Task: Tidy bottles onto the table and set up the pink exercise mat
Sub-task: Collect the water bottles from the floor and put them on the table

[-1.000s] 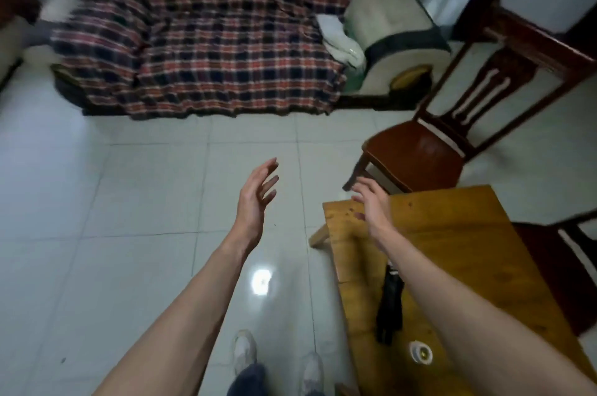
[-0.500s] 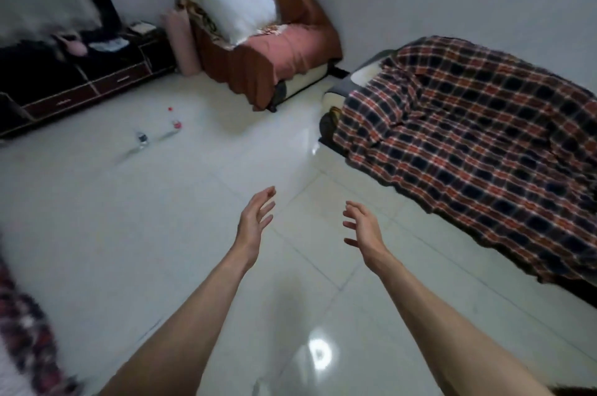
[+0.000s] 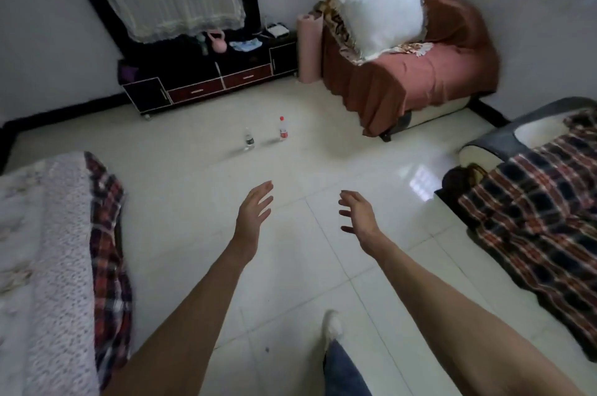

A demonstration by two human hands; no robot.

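Two small bottles stand upright on the white tiled floor ahead: a clear one with a dark label [image 3: 248, 139] and, to its right, one with a red cap and red label [image 3: 283, 128]. The rolled pink exercise mat [image 3: 309, 48] stands on end against the far wall, between the dark cabinet and the armchair. My left hand [image 3: 253, 216] and my right hand [image 3: 358, 216] are held out in front of me, both empty with fingers spread, well short of the bottles. The table is out of view.
A low dark TV cabinet [image 3: 210, 79] lines the far wall. An armchair with a reddish cover and white pillow [image 3: 407, 53] stands at the back right. A plaid-covered sofa [image 3: 536, 227] is at the right, another covered seat [image 3: 61, 260] at the left.
The view has swung left, away from the wooden table and chair, past the plaid sofa, to the bottles and the rolled mat. Both hands stay open and empty.
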